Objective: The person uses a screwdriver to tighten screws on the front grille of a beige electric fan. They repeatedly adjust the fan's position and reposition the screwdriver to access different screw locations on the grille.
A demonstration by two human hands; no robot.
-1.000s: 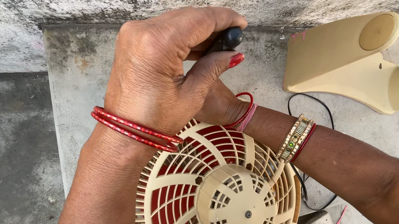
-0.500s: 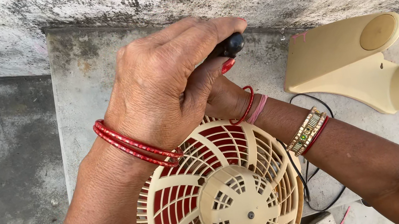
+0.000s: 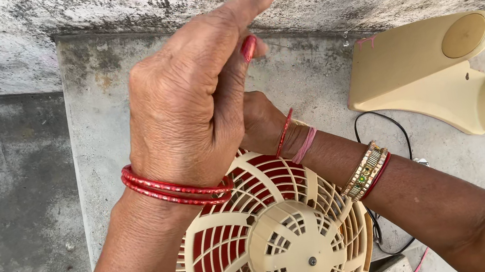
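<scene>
STEP: work on round cream plastic fan grille (image 3: 276,249) (red blades behind), low centre | LEFT: left hand (image 3: 191,108) above grille, fingers loosely extended, nothing pinched | RIGHT: right hand (image 3: 260,123) behind it, grip unclear | NEXT: steady grille, regrip.

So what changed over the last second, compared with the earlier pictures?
The left hand opened up: its index finger now points toward the wall, and the black tool handle it gripped earlier no longer shows. The right hand stayed tucked behind it, mostly hidden. The cream fan grille, the cream fan base and the black cord stayed put.
</scene>
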